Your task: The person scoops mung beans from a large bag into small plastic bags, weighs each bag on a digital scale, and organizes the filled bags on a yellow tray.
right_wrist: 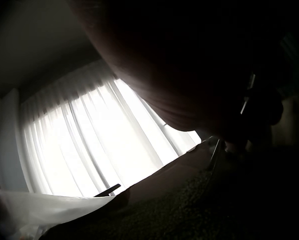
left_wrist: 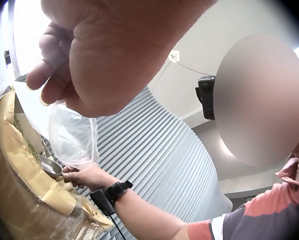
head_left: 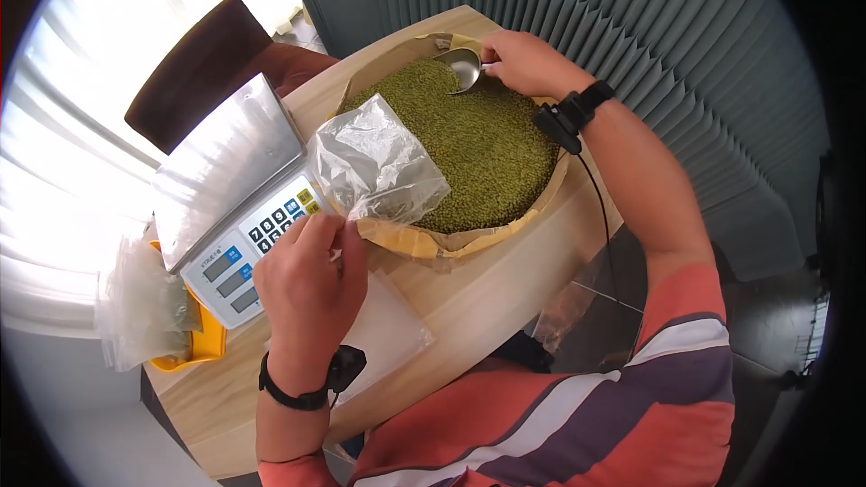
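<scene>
My right hand point(head_left: 528, 63) grips the handle of a metal scoop point(head_left: 464, 70) at the far side of a large open paper sack point(head_left: 451, 242). Small green mung beans point(head_left: 487, 153) fill the sack, and the scoop's bowl lies tilted at their surface. With curled fingers, my left hand point(head_left: 311, 275) pinches the edge of a clear plastic bag point(head_left: 379, 158), which spreads over the sack's near left part. In the left wrist view the same bag point(left_wrist: 72, 135) hangs below the fingers. The right wrist view is dark, with the beans point(right_wrist: 174, 210) dimly visible below the hand.
A digital scale point(head_left: 234, 171) with a metal pan stands left of the sack on the wooden table point(head_left: 478, 293). Beyond its left end, a yellow bin point(head_left: 212, 343) holds clear plastic bags point(head_left: 144, 307). A brown chair point(head_left: 203, 72) and a grey pleated curtain point(head_left: 406, 0) stand behind the table.
</scene>
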